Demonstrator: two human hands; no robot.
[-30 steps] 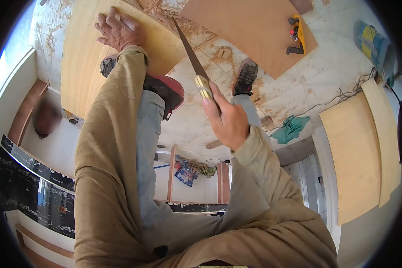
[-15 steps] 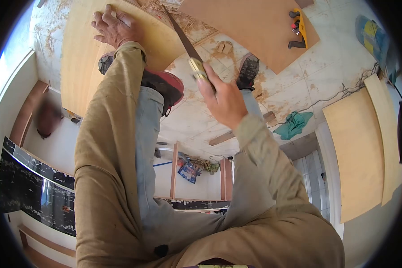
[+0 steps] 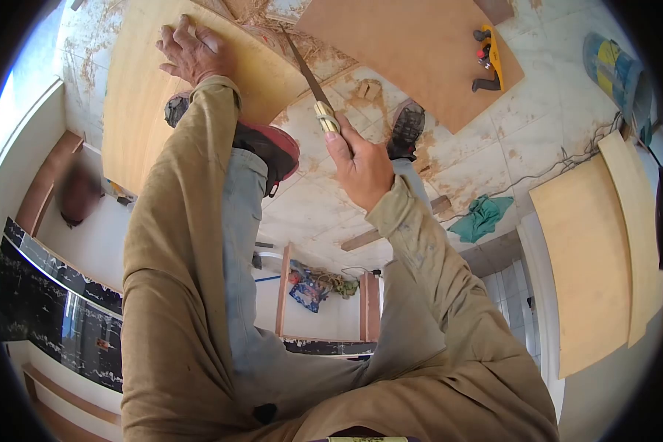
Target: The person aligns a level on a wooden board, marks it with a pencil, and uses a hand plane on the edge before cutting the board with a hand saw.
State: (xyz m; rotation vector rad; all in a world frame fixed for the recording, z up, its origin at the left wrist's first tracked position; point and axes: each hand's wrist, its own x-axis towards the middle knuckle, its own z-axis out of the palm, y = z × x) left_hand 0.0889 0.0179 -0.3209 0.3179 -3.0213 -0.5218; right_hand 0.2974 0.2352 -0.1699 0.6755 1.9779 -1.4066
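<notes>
My left hand (image 3: pixel 196 53) lies on the pale wooden board (image 3: pixel 136 110), palm down with its fingers spread. My right hand (image 3: pixel 361 166) is closed around the light handle of a handsaw (image 3: pixel 309 77). The dark, narrow blade points up and to the left, along the right-hand edge of the board. One of my shoes (image 3: pixel 269 151) is on the board's near side, and the other shoe (image 3: pixel 407 130) stands on the floor right of the saw.
A brown sheet (image 3: pixel 420 59) lies ahead with a yellow hand plane (image 3: pixel 491 59) on it. Sawdust covers the tiles. A green cloth (image 3: pixel 482 218), a wood strip (image 3: pixel 361 239) and a cable (image 3: pixel 545 166) lie to the right. Pale panels (image 3: pixel 582 258) lean there, and a blue container (image 3: pixel 615 70) stands beyond.
The handsaw and my right hand have shifted slightly down and toward me, with the blade drawn back along the board's edge. My left hand stays flat on the board.
</notes>
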